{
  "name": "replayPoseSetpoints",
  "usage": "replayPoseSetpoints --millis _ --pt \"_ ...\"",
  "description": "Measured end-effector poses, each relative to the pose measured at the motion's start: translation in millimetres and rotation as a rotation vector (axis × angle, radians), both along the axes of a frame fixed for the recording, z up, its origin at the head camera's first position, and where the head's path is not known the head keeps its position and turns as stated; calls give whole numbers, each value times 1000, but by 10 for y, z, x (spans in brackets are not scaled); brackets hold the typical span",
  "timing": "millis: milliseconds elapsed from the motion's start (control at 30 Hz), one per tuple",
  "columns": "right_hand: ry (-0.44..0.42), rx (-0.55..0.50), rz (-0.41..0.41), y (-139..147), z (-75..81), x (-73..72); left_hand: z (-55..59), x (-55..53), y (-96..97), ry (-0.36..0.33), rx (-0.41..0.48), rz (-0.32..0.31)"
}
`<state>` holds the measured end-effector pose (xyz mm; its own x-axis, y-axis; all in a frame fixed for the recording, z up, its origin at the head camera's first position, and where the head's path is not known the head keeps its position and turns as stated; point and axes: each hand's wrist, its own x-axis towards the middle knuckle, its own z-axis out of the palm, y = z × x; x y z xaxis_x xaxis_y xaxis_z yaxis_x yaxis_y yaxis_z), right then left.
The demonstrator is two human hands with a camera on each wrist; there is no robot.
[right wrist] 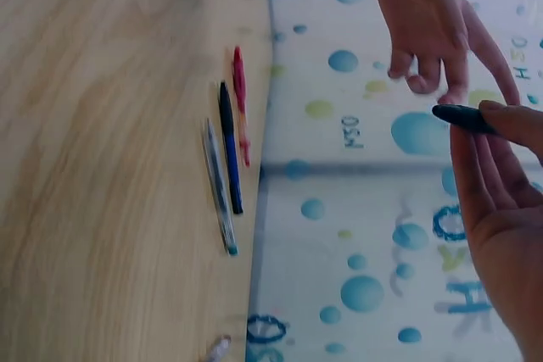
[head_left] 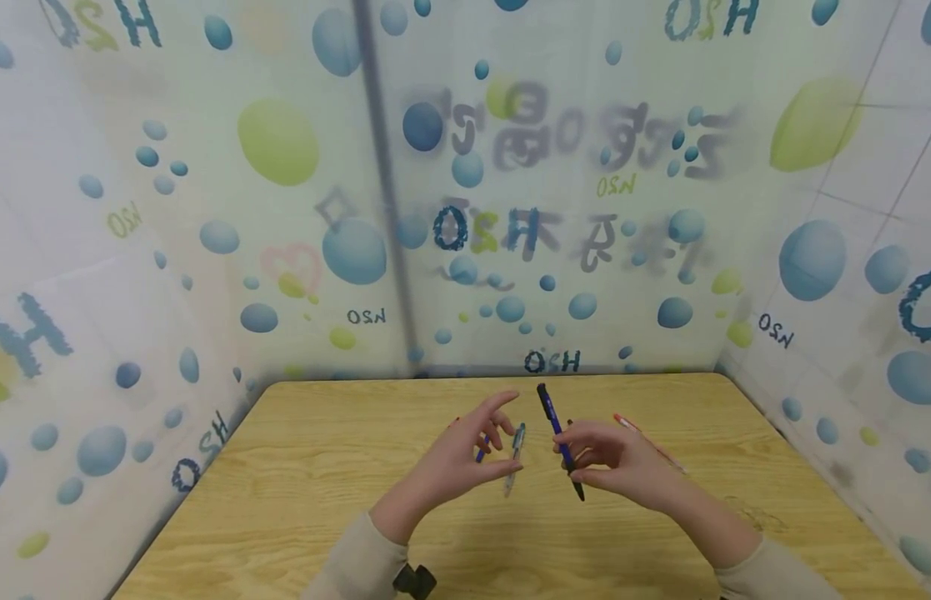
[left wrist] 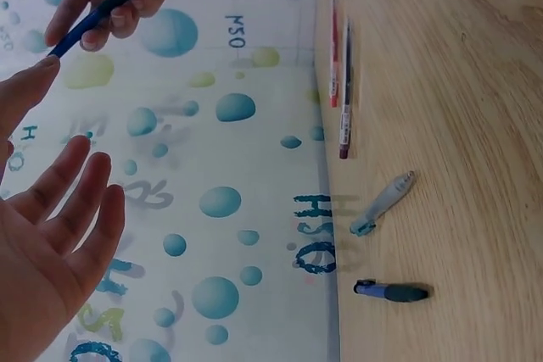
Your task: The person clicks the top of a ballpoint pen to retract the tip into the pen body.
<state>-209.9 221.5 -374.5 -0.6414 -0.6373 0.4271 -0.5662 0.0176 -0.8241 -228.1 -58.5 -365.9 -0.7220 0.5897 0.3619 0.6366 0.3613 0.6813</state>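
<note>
My right hand pinches a dark blue pen between thumb and fingers, tilted with its dark tip pointing down. To its left, my left hand hovers over the table with fingers spread and a gap from the thumb; it holds nothing. In the left wrist view the left thumb overlaps one end of the held pen, but contact cannot be told. Beneath the left hand lie a clear pen with teal parts, a blue pen with a black grip and a red pen.
Beyond the right hand lie a red pen and a dark clear-barrelled pen. The wooden table ends at a patterned curtain, which also encloses both sides.
</note>
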Motion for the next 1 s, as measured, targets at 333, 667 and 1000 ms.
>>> replayPoseSetpoints --millis 333,667,1000 --pt "-26 -9 -112 553 7 -133 -44 -25 -177 -43 -55 29" --pt "-122 2 -208 1121 -187 -332 -100 -18 -388 -54 -124 48" --pt "-139 60 -246 1576 -315 -513 -236 36 -645 -127 -157 70"
